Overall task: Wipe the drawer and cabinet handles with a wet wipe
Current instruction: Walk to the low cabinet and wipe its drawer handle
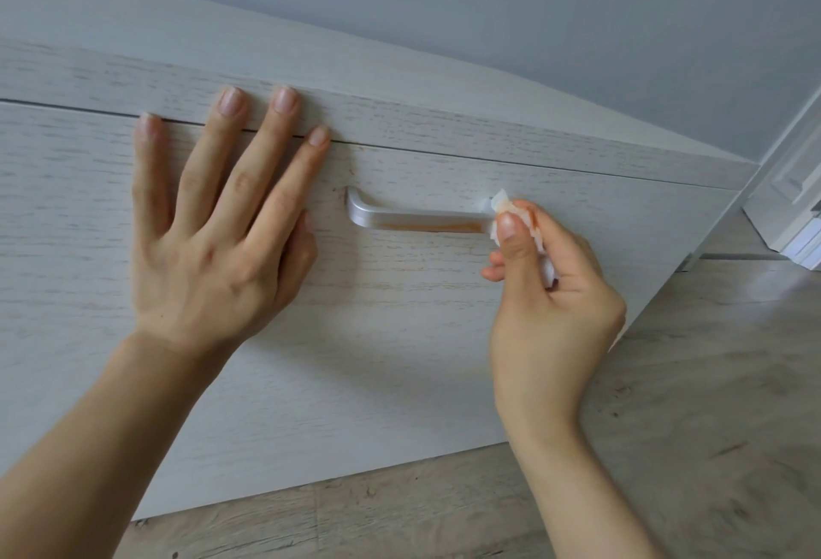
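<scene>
The left hand (213,243) lies flat on the pale, whitewashed wood-grain drawer front (355,358), its grip wide: the fingers are straight and spread, holding nothing. The fingertips (284,100) reach up across the thin dark seam onto the matching pale wood panel above the drawer (444,123), and the thumb is tucked on the side nearest the handle.

Just right of that hand, the brushed silver metal bar handle (413,218) runs roughly level across the drawer front, bent back to the wood at its left end. An orange-brown smear shows along its lower edge.

At the handle's right end, the right hand (546,292) has its grip closed on a crumpled white wet wipe (504,203), stained orange in places. The thumb and curled fingers pinch the wipe and press it against the handle's right end, hiding that end.

Below and to the right of the drawer lies grey-beige wood-look floor (711,380). A plain light grey wall (533,3) rises behind the furniture, and a white moulded door frame (795,203) stands at the far right edge.
</scene>
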A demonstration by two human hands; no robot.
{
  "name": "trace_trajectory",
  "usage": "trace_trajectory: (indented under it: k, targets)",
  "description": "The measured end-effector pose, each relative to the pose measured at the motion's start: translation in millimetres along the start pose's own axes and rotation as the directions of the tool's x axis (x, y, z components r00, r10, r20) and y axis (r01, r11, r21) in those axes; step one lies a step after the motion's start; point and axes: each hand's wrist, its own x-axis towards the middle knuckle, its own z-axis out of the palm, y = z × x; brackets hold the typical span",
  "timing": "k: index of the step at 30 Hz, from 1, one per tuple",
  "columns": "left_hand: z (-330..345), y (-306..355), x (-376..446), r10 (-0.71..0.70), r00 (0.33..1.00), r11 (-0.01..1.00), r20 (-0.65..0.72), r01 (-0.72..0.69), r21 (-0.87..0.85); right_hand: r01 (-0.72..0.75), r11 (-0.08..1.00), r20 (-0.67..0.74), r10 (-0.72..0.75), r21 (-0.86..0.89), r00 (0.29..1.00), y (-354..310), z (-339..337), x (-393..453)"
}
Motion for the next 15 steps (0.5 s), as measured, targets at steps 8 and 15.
trace_trajectory:
  k: [8, 15]
  targets:
    - [-0.8, -0.2, -0.5, -0.008, 1.0, 1.0, 0.006, 0.008, -0.008, 0.255, 0.957, 0.048, -0.251, -0.138, 0.967, 2.4, -0.4, -5.1]
    - [-0.8, 0.0, -0.6, -0.01, 1.0, 1.0, -0.005, 0.01, -0.007, 0.334, 0.932, 0.082, -0.325, -0.142, 0.942, 3.2, 3.8, -10.4]
